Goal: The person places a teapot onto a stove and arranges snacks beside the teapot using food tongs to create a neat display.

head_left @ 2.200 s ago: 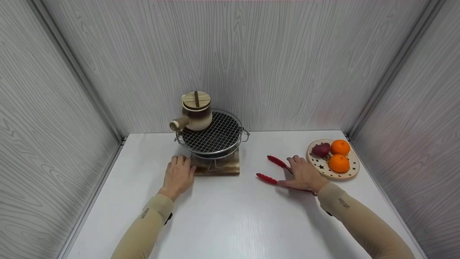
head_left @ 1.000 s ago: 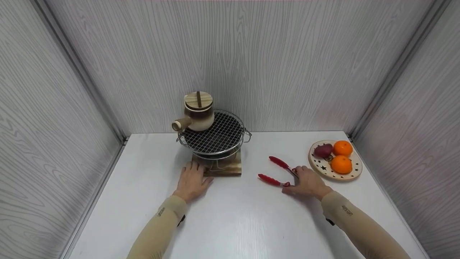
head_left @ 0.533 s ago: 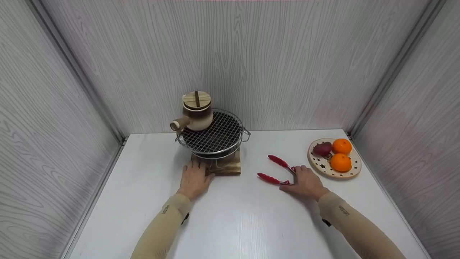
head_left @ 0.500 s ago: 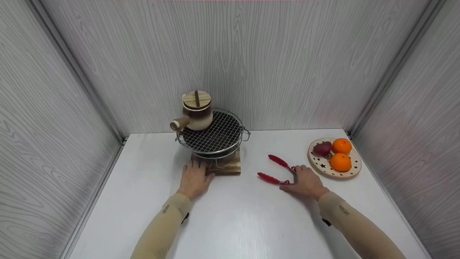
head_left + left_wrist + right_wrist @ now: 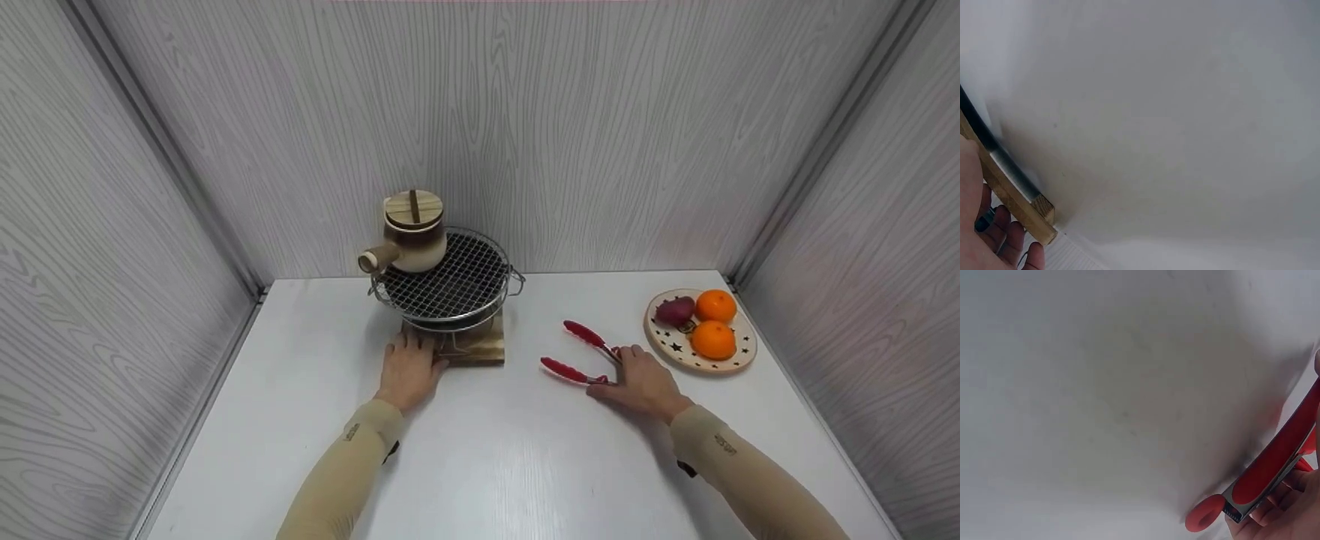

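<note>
My left hand (image 5: 409,373) is at the front left corner of the wooden base (image 5: 484,351) under a small round grill (image 5: 457,289). In the left wrist view, the thumb and curled fingers hold the edge of that base (image 5: 1010,194) between them. My right hand (image 5: 646,384) grips red-tipped tongs (image 5: 564,370), which lie low over the table with their arms spread and tips pointing left. The right wrist view shows a red handle (image 5: 1278,464) with fingers curled beneath it. Part of the tongs is hidden under the hand.
On the grill's left stands a brown-and-cream side-handled pot (image 5: 420,251) with a wooden lid (image 5: 401,210). At right, a star-patterned plate (image 5: 675,349) bears two oranges (image 5: 714,341) and a purple oval item (image 5: 675,310). Wood-grain panels (image 5: 600,135) enclose the white table (image 5: 510,465).
My left hand has moved right, from the base's left side to its front left corner. The right hand has settled from spread over the tongs to gripping them; the tongs have barely shifted.
</note>
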Motion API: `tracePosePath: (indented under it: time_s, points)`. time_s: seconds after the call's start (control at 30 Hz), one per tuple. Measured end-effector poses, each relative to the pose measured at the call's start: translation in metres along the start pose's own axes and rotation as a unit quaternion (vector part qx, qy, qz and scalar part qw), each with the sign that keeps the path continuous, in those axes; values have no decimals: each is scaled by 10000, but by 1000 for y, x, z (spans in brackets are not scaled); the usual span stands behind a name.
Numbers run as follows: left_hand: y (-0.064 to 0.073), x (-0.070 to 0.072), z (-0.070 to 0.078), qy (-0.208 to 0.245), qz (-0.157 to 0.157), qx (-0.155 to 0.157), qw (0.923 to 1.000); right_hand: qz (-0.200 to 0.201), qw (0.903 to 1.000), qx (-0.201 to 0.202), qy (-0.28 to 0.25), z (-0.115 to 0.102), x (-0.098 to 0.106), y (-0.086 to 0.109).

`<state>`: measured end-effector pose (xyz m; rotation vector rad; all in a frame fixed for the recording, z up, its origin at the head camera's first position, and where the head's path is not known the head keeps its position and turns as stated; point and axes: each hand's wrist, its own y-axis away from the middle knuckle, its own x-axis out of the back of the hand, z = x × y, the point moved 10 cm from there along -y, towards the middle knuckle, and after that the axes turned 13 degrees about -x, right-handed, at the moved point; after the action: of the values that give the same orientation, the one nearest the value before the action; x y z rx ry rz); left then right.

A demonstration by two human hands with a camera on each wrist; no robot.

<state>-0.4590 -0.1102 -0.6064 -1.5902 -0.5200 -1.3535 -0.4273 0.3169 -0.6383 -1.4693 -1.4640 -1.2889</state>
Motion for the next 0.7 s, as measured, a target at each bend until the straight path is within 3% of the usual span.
tracePosePath:
  time_s: [0.3, 0.47, 0.7]
  points:
    - [-2, -5, -2, -7, 2, 7, 10000, -421, 9977, -198, -501, 4, 7, 7]
    - [-2, -2, -1, 96, -55, 21, 9999, -273, 9986, -157, -428, 6, 12, 8]
    - [-1, -7, -3, 109, -411, 130, 9990, 132, 9998, -35, -168, 9, 27, 10]
